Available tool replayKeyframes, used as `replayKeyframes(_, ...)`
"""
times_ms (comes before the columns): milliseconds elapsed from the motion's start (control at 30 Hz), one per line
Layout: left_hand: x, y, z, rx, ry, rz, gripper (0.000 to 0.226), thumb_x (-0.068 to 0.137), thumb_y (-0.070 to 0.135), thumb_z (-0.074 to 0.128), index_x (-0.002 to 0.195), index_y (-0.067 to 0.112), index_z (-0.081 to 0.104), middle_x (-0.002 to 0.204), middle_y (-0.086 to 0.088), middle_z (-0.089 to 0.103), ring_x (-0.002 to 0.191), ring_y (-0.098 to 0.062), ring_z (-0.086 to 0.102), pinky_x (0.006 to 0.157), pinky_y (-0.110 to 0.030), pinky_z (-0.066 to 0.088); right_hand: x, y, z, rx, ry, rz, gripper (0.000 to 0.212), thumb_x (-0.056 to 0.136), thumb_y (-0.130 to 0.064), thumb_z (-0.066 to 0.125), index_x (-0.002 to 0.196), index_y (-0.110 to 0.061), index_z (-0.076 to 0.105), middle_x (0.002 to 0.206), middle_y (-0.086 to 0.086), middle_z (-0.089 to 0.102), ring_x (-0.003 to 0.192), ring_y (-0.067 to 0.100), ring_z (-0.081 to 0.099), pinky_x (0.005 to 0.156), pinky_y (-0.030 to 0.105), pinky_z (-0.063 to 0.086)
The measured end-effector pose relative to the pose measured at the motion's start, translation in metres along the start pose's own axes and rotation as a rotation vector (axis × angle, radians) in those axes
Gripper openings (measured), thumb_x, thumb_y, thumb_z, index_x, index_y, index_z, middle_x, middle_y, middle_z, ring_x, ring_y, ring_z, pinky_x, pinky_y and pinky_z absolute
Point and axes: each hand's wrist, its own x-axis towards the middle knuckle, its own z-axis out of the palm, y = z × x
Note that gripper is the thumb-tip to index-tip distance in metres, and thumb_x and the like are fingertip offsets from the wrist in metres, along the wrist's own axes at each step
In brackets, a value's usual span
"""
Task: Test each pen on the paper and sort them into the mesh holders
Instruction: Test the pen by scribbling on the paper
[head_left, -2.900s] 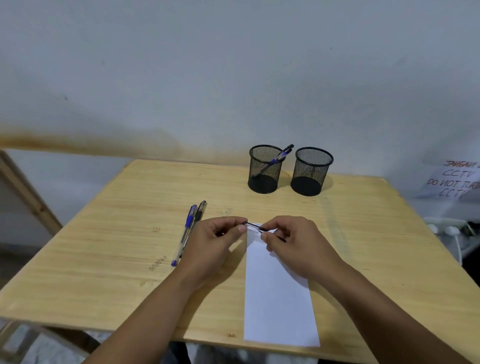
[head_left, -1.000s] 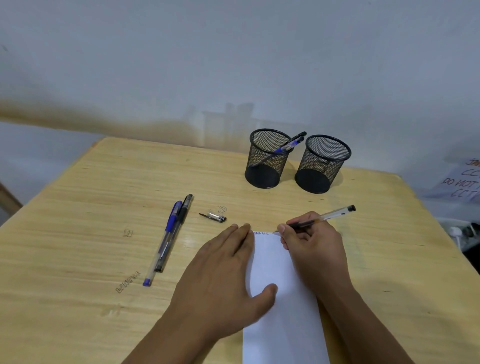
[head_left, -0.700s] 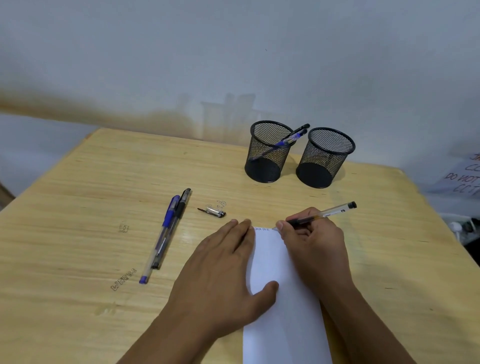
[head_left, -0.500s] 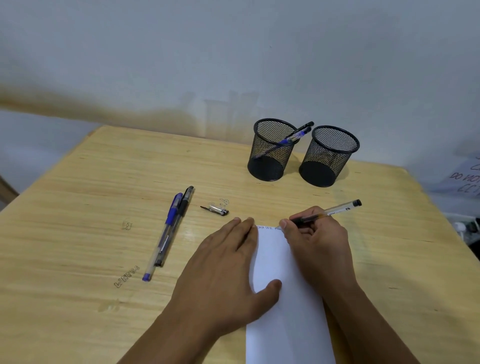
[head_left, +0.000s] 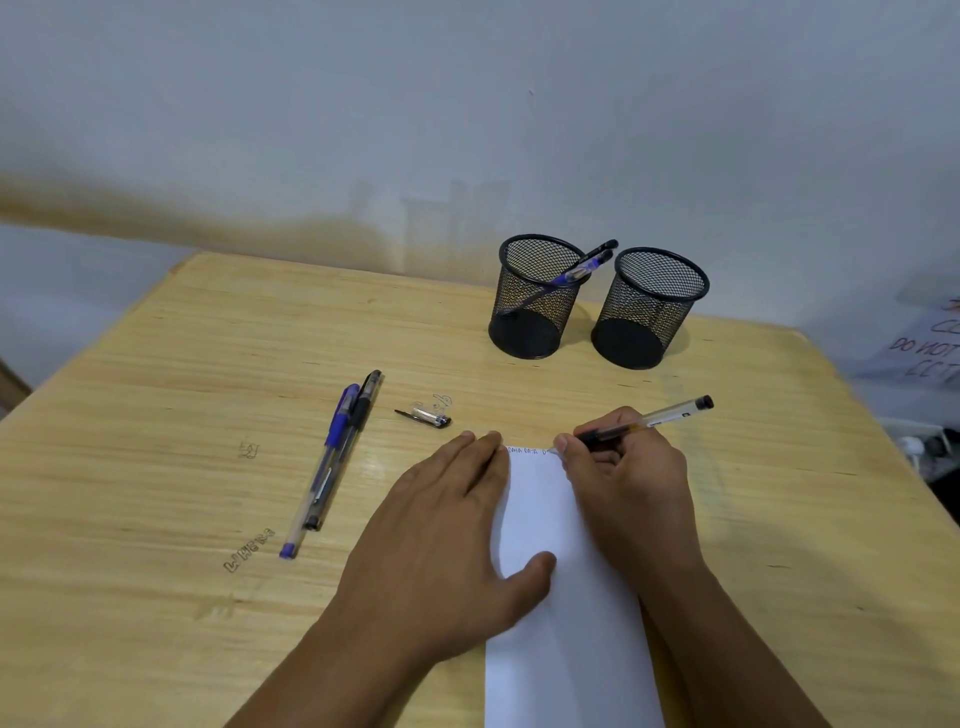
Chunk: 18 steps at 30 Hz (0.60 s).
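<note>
Lettering now runs further along the paper (head_left: 561, 597) top edge: your right hand (head_left: 628, 483) grips the working pen (head_left: 649, 418), left hand (head_left: 447, 540) flat, pinning the sheet.

Bare table (head_left: 156, 415) lies open at far left. Two pens (head_left: 337, 457) and a pen cap (head_left: 426, 415) lie between that space and the paper (head_left: 561, 623). Two mesh holders (head_left: 649, 306) stand close together at the back; the gap between them seems narrow.
</note>
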Motion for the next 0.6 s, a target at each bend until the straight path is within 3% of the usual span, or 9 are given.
replayKeyframes(233,-0.0002,0.0012,-0.0011,0.008,0.002,0.007,0.093,0.081,0.074,0.035,0.156,0.026,0.006,0.163,0.015,0.001,0.148,-0.002,-0.007,0.110,-0.018,-0.007,0.0012,-0.0003,0.0000,-0.005,-0.002,-0.005,0.009,0.088,-0.022,0.070,0.085,-0.018,0.062,0.067,-0.017,0.063,0.070,-0.019,0.059,0.056,0.000,0.043)
replayKeyframes(600,-0.0003,-0.0001,0.0011,0.002,0.019,0.009,0.093,0.080,0.075,0.035,0.156,0.026,0.010,0.163,0.015,0.005,0.148,-0.003,-0.004,0.115,-0.021,0.000,-0.0004,0.0006,0.0011,-0.046,0.006,-0.012,0.009,0.089,-0.024,0.069,0.086,-0.021,0.061,0.069,-0.019,0.062,0.070,-0.012,0.061,0.054,0.003,0.045)
